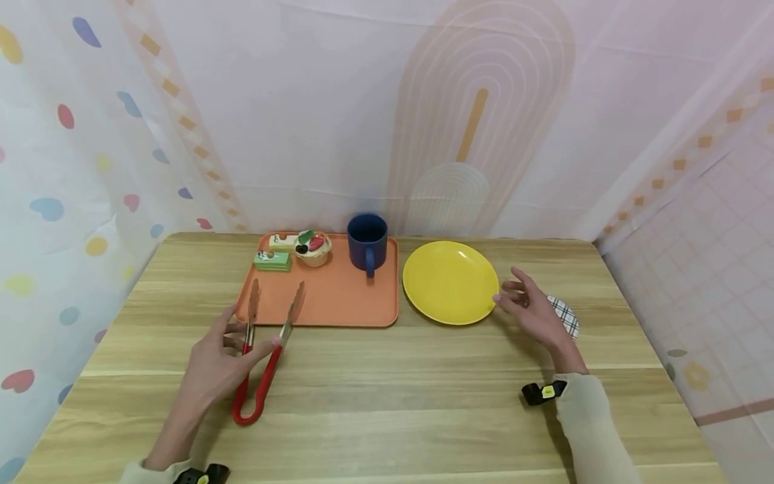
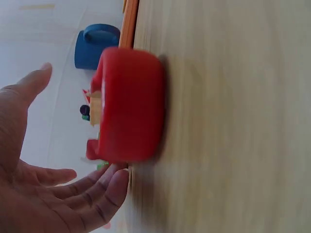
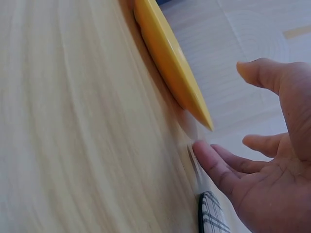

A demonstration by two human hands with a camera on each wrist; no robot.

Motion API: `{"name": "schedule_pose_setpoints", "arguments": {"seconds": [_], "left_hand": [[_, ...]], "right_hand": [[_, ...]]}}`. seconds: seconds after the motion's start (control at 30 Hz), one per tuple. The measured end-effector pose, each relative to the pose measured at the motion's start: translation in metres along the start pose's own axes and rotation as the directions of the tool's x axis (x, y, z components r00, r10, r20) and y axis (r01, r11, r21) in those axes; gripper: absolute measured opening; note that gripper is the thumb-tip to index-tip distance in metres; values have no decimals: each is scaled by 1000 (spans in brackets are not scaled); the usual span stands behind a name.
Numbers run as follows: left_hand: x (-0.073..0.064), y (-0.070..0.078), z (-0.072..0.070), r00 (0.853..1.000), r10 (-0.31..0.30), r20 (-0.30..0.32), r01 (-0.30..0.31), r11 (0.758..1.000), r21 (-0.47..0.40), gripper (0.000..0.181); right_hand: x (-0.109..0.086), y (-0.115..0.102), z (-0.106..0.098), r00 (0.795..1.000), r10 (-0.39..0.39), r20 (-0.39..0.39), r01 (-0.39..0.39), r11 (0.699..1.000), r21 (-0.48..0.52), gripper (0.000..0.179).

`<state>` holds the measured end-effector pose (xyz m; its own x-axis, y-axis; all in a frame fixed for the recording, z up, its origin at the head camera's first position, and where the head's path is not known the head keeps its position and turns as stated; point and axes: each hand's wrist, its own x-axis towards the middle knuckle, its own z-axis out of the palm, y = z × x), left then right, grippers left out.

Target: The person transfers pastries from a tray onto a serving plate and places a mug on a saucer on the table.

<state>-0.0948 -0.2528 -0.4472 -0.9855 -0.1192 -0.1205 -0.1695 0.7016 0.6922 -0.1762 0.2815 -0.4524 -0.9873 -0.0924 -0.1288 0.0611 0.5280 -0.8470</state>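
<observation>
Red-handled tongs lie with their arms spread, metal tips over the front left of an orange tray. My left hand is beside them, thumb and fingers spread to either side of the handles. The left wrist view shows the red handle end with the fingers not closed round it; whether they touch it I cannot tell. My right hand hovers at the right rim of a yellow plate, fingers loosely bent and holding nothing. In the right wrist view a gap separates the fingertips from the plate.
On the tray stand a dark blue mug, a toy cupcake, a green cake slice and a pale cake slice. A checked round piece lies partly behind my right hand. A patterned cloth hangs behind the table.
</observation>
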Motion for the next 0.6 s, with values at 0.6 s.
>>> {"name": "schedule_pose_setpoints", "arguments": {"seconds": [0.6], "left_hand": [[4, 4, 13, 992, -20, 122, 8, 995, 96, 131]], "right_hand": [[10, 1, 11, 997, 71, -22, -70, 997, 31, 78]]}}
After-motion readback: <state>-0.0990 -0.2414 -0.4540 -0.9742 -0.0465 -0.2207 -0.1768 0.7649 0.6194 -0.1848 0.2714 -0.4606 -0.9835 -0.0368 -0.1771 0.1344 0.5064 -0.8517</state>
